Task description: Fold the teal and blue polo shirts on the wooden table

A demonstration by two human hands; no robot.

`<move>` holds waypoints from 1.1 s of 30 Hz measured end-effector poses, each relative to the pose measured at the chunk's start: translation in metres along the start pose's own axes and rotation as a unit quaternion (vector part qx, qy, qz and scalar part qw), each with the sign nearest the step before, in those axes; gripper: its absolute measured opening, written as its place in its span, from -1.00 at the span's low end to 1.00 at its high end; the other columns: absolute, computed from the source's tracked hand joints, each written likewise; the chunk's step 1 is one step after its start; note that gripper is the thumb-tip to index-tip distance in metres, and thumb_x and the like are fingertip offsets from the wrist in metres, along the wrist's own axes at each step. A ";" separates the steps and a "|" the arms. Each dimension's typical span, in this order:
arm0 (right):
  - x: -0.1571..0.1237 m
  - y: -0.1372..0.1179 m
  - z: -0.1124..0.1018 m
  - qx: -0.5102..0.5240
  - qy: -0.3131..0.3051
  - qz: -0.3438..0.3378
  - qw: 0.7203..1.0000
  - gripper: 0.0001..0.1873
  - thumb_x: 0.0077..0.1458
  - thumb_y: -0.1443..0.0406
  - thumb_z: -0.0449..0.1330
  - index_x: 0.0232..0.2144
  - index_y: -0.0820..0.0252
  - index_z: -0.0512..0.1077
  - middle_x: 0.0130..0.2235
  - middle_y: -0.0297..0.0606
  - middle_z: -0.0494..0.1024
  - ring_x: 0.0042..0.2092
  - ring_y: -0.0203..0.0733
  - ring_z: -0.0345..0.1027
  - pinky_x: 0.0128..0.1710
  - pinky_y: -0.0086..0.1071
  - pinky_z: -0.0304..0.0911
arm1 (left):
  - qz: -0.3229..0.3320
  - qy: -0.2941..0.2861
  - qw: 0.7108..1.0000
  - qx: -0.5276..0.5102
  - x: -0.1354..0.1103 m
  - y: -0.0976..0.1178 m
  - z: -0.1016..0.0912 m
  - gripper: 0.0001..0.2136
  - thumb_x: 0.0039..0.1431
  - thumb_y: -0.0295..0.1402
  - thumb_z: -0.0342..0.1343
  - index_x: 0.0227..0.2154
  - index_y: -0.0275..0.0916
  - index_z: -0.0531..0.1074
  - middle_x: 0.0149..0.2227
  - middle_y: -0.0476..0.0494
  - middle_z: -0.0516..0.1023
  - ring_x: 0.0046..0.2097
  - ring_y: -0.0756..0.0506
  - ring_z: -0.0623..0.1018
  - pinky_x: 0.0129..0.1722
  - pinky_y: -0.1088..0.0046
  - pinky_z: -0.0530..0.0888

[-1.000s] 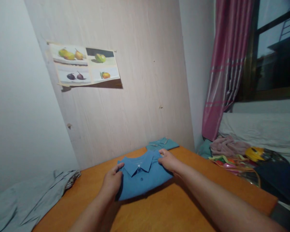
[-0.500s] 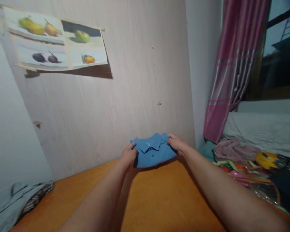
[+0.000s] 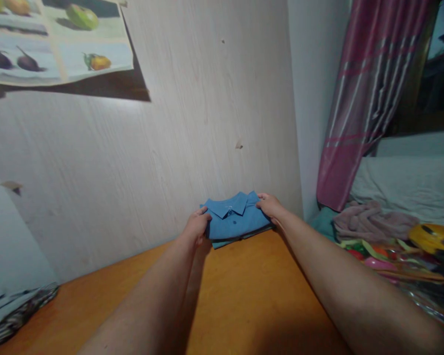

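Observation:
A folded blue polo shirt (image 3: 240,224), collar and buttons facing up, is at the far side of the orange-brown table (image 3: 251,291), close to the wall. My left hand (image 3: 198,224) grips its left edge, thumb on top and the other fingers mostly hidden beneath. At the right edge, near the collar, my right hand (image 3: 270,207) pinches the cloth the same way. The shirt's lower layers show along its front edge, which seems to rest on or just above the tabletop.
Grey, striped folded cloth (image 3: 18,310) lies at the table's left. To the right are a pink towel (image 3: 373,222), a yellow item (image 3: 431,237) and several colourful objects. A magenta curtain (image 3: 366,98) hangs by the window. Fruit pictures (image 3: 92,44) are fixed to the wall (image 3: 185,123).
Both hands have lowered the shirt toward the tabletop by the wall, and its under layers now show at the front. The camera view has turned slightly right and closer.

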State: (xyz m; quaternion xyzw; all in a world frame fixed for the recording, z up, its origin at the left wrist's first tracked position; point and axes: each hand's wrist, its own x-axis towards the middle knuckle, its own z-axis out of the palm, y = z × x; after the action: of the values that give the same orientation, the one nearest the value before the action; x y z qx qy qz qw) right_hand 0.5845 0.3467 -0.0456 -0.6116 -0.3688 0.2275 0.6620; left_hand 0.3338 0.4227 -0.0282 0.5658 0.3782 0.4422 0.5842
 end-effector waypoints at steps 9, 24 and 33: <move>0.009 0.022 -0.003 -0.007 0.018 0.006 1.000 -0.53 -0.13 0.50 0.18 -0.10 0.23 0.51 -0.38 -0.32 0.61 -0.48 -0.32 0.39 -0.48 -0.53 0.25 | -0.035 0.027 0.998 -0.034 0.010 -0.018 0.010 -0.44 0.01 -0.58 0.19 0.15 -0.25 0.39 -0.22 -0.20 0.65 -0.31 -0.08 0.63 -0.34 0.48 0.56; 0.011 0.033 -0.008 -0.042 0.065 0.019 0.997 -0.60 -0.11 0.46 0.19 -0.14 0.27 0.52 -0.29 -0.23 0.62 -0.40 -0.30 0.41 -0.40 -0.50 0.26 | -0.108 -0.011 0.992 -0.064 0.016 -0.039 0.014 -0.73 0.05 -0.50 0.18 -0.15 -0.20 0.48 -0.40 -0.08 0.60 -0.44 -0.09 0.59 -0.42 0.43 0.55; 0.009 0.026 -0.028 -0.100 0.009 0.055 0.993 -0.84 -0.22 0.43 0.24 -0.44 0.23 0.51 -0.58 -0.32 0.45 -0.52 -0.26 0.27 -0.55 -0.46 0.13 | -0.136 0.002 0.990 -0.045 0.004 -0.034 -0.008 -0.66 0.37 -0.05 -0.14 -0.20 -0.20 0.39 -0.32 -0.19 0.58 -0.43 -0.07 0.57 -0.49 0.47 0.49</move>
State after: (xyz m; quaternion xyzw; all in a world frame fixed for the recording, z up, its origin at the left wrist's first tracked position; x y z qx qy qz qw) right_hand 0.6157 0.3396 -0.0684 -0.6963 -0.3494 0.2198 0.5872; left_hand 0.3309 0.4297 -0.0628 0.4818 0.4323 0.3762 0.6629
